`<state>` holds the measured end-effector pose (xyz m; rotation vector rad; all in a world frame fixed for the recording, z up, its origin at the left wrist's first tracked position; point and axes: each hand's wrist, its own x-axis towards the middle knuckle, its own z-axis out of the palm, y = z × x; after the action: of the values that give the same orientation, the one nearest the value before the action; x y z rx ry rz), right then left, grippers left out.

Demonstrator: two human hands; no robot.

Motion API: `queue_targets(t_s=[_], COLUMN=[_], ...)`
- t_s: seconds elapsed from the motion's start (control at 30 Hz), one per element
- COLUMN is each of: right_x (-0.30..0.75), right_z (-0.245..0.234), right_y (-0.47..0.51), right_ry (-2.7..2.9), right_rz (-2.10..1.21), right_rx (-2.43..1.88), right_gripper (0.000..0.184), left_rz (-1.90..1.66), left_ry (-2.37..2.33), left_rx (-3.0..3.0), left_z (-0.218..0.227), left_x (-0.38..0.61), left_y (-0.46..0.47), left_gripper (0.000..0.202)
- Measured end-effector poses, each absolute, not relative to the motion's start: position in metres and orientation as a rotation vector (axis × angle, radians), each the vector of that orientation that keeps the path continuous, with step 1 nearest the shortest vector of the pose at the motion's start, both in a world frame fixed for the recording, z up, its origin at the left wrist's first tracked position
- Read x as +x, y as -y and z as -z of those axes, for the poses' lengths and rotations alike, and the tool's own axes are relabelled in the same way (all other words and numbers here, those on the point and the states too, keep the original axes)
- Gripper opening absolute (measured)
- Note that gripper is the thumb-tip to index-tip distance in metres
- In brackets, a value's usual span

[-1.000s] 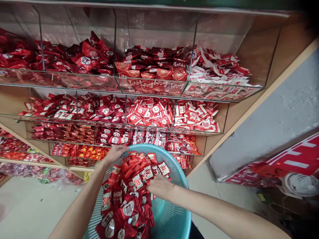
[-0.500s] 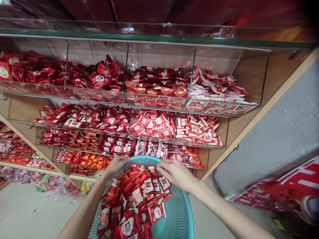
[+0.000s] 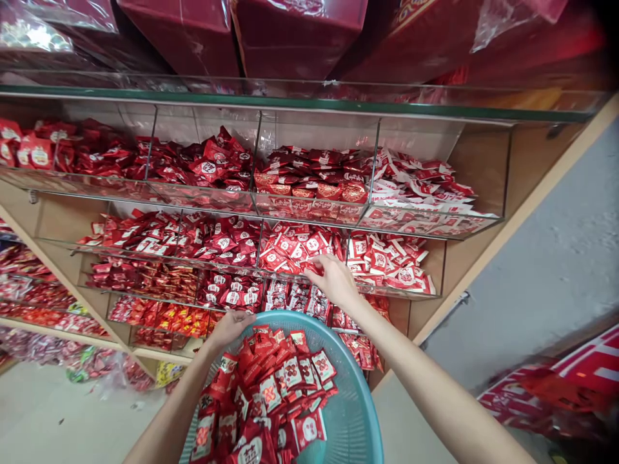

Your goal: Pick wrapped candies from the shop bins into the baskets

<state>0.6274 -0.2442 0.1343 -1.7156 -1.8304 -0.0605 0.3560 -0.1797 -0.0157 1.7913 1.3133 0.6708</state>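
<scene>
My left hand is closed on the far rim of a turquoise plastic basket. Inside the basket lies a heap of small red sealed packets, many with white labels and dark characters. My right hand is stretched out past the basket to the middle shelf. Its fingers are slightly bent, with thumb and forefinger apart, at the front edge of a compartment of red packets with round white labels. I see nothing held in it. Whether its fingertips touch the packets I cannot tell.
Clear-walled shelf compartments hold more red packets, split by thin upright dividers. A glass shelf edge runs above, with dark red boxes over it. A grey wall stands right; bagged goods lie low on the left.
My right hand has left the basket's far rim and moved up and forward to the middle shelf. My left hand stays on the rim. The view has tilted up slightly.
</scene>
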Motion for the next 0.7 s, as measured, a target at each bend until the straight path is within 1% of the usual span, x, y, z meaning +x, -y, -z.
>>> queue_targets(t_s=[0.07, 0.17, 0.23, 0.3, 0.37, 0.53, 0.63, 0.7], right_x=[0.625, 0.628, 0.633, 0.638, 0.642, 0.638, 0.632, 0.629], right_z=[-0.134, -0.135, -0.134, -0.134, -0.133, -0.128, -0.116, -0.103], right_y=[0.237, 0.230, 0.228, 0.230, 0.238, 0.278, 0.307, 0.325], right_ry=[1.845, 1.819, 1.729, 1.586, 1.397, 0.956, 0.814, 0.727], right_rz=[0.039, -0.010, -0.065, -0.156, -0.323, -0.903, -1.172, -1.372], right_rx=[-1.715, -1.649, -1.575, -1.472, -1.352, -1.048, -0.963, -0.940], right_gripper=[0.026, 0.018, 0.015, 0.016, 0.018, 0.032, 0.037, 0.037], left_rz=[-0.666, -0.662, -0.665, -0.668, -0.663, -0.627, -0.614, -0.627], left_ry=[-1.292, -1.287, -1.304, -1.309, -1.310, -1.380, -1.379, -1.368], left_rx=[1.810, 1.812, 1.805, 1.796, 1.789, 1.750, 1.728, 1.721], left_z=[0.018, 0.020, 0.021, 0.021, 0.018, 0.009, 0.006, 0.006], left_x=[0.355, 0.354, 0.353, 0.353, 0.353, 0.356, 0.358, 0.359], left_y=[0.179, 0.178, 0.178, 0.179, 0.180, 0.184, 0.184, 0.183], left_gripper=[0.047, 0.046, 0.047, 0.048, 0.049, 0.051, 0.051, 0.050])
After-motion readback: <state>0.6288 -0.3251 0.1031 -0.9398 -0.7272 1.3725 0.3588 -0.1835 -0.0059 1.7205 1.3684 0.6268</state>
